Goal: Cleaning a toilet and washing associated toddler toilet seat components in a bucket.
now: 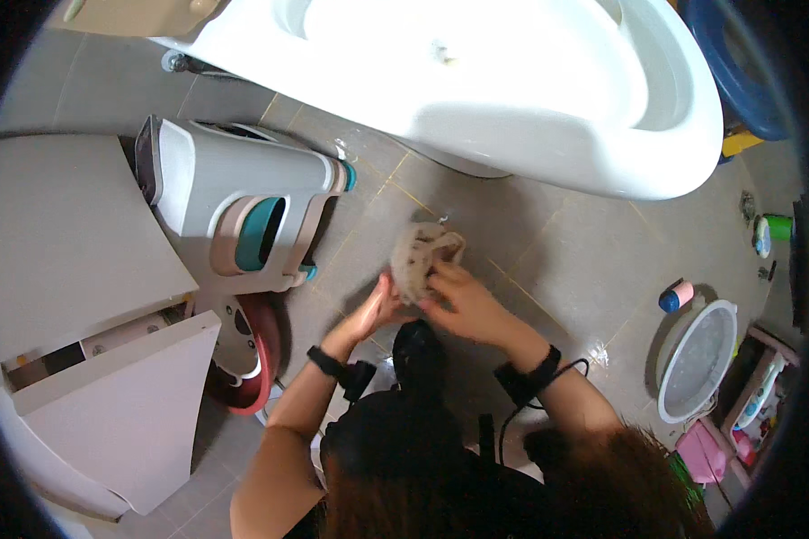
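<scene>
A crumpled beige cloth (414, 259) with small dark marks hangs bunched in front of me, above the tiled floor. My right hand (468, 303) grips it from the right, fingers pressed into the folds. On the other side, my left hand (376, 306) has its thumb raised along the cloth's edge and its fingers at the lower corner. Motion blurs the fingertips, and part of the left fingers is hidden. Each wrist wears a black strap with a small device. A dark shoe (418, 354) shows just below the cloth.
A white ceramic washbasin (566, 145) spans the far side. Left are a grey-white plastic step stool (263, 168), a red basin (266, 350) and a white cabinet (121, 418) with its door ajar. Right stand a white tub (664, 397) and a pink-and-blue bottle (676, 296) on grey floor tiles (580, 249).
</scene>
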{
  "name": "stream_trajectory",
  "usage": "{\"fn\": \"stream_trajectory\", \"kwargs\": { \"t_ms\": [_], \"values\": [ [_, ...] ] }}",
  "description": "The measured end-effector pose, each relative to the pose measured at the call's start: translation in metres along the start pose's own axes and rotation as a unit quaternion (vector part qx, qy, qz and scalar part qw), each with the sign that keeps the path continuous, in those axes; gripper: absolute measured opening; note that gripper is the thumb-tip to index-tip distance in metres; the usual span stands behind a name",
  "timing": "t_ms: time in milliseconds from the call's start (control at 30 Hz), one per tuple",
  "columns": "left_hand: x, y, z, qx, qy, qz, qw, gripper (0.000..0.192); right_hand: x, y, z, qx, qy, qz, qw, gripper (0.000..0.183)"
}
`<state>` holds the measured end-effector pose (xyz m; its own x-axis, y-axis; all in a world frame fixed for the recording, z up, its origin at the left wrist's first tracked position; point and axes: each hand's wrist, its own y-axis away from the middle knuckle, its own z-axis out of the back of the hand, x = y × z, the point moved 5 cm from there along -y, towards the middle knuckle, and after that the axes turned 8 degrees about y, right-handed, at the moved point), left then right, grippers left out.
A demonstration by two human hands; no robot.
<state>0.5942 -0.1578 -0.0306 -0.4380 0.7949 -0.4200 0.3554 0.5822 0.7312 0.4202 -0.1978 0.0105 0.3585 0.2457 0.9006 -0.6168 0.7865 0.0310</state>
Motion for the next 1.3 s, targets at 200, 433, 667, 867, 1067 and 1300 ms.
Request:
{"fn": "stream_trajectory", "kwargs": {
  "t_ms": [200, 433, 667, 867, 1067, 1300],
  "values": [
    [-0.076, -0.074, 0.003, -0.152, 0.042, -0.292, 0.943, 0.045, -0.010, -0.030, 0.007, -0.070, 0.113, -0.014, 0.991, 0.059],
    [-0.191, -0.156, 0.025, -0.302, -0.513, -0.495, 0.633, 0.056, -0.076, -0.020, 0.020, -0.028, 0.147, -0.131, 0.980, 0.040],
    [-0.153, -0.204, 0.004, -0.411, -0.527, -0.500, 0.551, 0.059, -0.107, 0.030, -0.002, 0.072, 0.076, -0.217, 0.970, 0.036],
    [-0.042, -0.225, -0.025, -0.258, -0.639, -0.472, 0.550, 0.042, -0.101, 0.041, 0.007, 0.029, -0.030, -0.261, 0.964, 0.033],
    [0.027, -0.225, -0.098, -0.151, -0.681, -0.381, 0.607, 0.032, -0.101, 0.066, 0.048, -0.043, 0.029, -0.286, 0.957, 0.029],
    [0.051, -0.240, -0.210, 0.191, -0.615, -0.291, 0.707, 0.028, -0.123, 0.112, 0.085, -0.228, 0.017, -0.371, 0.900, 0.022]
  ]
}}
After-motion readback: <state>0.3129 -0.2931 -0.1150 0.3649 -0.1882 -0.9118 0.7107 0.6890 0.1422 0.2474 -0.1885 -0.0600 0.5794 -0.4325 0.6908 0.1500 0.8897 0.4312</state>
